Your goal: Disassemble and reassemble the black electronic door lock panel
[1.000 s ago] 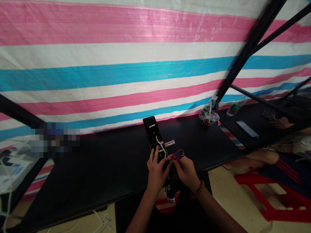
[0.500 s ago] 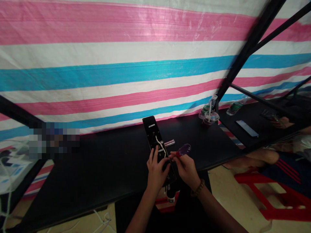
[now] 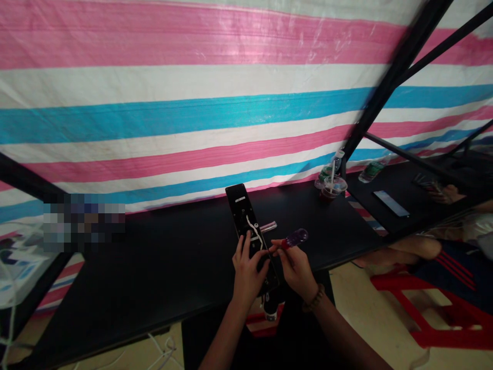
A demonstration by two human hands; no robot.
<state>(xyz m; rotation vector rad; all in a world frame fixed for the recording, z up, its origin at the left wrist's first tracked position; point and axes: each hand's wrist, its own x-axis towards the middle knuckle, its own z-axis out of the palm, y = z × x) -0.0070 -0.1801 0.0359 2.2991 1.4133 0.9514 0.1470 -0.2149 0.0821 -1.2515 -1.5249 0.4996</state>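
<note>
One grip, the left hand [image 3: 247, 263], spreads on the black panel [image 3: 239, 204]; the right hand [image 3: 296, 267] pinches a purple-handled tool [image 3: 298, 237], which leans further right than before, likely changing the working angle.

The screwdriver [image 3: 297, 237] has a see-through purple handle, turning bright red toward its tip end. The panel [image 3: 238, 208] is black, with a white label [image 3: 240, 199] and an off-white cord [image 3: 251, 223]. The counter [image 3: 165, 267] is plain black, as are the beams [image 3: 379, 110]. Behind it, the plastic sheet [image 3: 192, 85] carries broad stripes of pink, white and bright blue. The bracelet [image 3: 316, 299] is brown, the stool [image 3: 442, 337] red, the floor [image 3: 346, 303] pale yellowish, and the navy shorts [image 3: 442, 275] bear parallel red stripes.
</note>
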